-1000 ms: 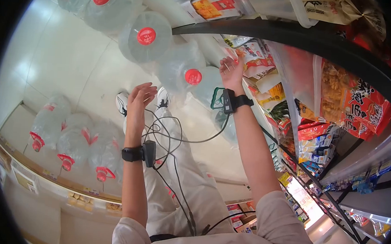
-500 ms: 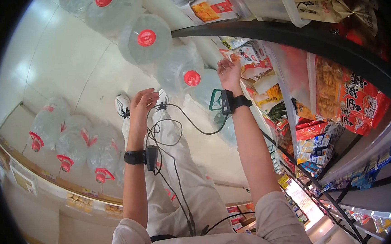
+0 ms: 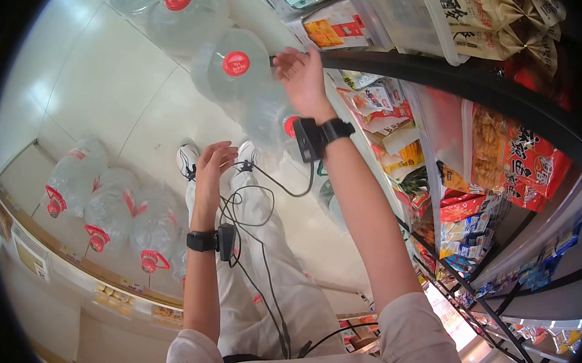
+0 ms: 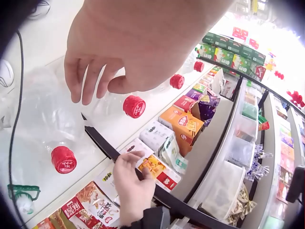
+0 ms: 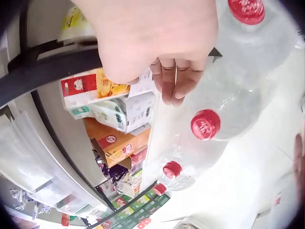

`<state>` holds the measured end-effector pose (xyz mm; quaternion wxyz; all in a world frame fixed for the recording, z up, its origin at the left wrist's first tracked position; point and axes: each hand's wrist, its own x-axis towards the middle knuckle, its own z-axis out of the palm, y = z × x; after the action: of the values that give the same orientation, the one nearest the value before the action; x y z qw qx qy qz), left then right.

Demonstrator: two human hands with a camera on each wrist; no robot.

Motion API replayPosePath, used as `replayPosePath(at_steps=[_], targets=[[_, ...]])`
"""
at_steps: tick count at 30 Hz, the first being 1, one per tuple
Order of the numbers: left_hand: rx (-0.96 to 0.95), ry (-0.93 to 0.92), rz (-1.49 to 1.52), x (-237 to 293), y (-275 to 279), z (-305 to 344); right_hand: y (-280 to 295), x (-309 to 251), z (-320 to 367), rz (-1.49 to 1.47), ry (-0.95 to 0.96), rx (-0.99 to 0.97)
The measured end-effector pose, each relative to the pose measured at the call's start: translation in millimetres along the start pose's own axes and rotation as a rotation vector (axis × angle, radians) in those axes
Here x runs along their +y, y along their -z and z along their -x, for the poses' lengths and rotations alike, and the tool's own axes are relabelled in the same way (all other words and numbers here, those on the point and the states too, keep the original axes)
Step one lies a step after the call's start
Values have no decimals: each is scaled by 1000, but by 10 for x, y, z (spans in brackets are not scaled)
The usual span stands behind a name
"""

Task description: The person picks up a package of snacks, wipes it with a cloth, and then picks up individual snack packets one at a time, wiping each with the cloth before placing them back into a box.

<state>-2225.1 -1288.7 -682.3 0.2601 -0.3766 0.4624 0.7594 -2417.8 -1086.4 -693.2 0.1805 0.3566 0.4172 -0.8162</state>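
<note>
In the head view the right hand (image 3: 303, 81) hangs beside the end of a black shelf rail (image 3: 407, 67), over the edge of a large clear bottle with a red cap (image 3: 236, 64). Its fingers are loosely bent and nothing is in them. The left hand (image 3: 214, 166) hovers over the shoes and trouser legs, fingers relaxed, holding nothing. From the right wrist view, the right hand (image 5: 159, 47) is near a box with orange and red print (image 5: 90, 87). The left wrist view has the left hand (image 4: 119, 52) in front of clear bottles with red caps (image 4: 134, 106).
Snack packs (image 3: 525, 161) fill the shelves on the right. More large bottles (image 3: 110, 202) lie along the left ledge. Black cables (image 3: 262, 206) loop between the wrists over the legs. Pale floor tiles (image 3: 122, 82) show at the upper left.
The right hand has moved up and left, from beside the lower snack packs to the rail's end. The left hand has shifted only slightly. The view has shifted a little.
</note>
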Motion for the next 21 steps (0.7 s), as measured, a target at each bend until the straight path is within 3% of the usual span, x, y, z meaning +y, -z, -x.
replayPosePath(at_steps=[5,8,14,18,19,21], targets=[[10,-18,44,-8,103,-9,-69,-89,-414,-84,-23,180],[18,-20,59,-28,167,-20,-35,-69,-545,-62,-91,175],[48,-15,94,8,272,-15,-50,87,-653,-2,5,224],[55,-1,89,9,327,-26,-222,-16,-525,-232,-97,304],[51,3,88,8,327,-19,-140,-47,-625,-270,-138,206],[46,9,84,14,331,-2,-126,-101,-782,-366,-58,218]])
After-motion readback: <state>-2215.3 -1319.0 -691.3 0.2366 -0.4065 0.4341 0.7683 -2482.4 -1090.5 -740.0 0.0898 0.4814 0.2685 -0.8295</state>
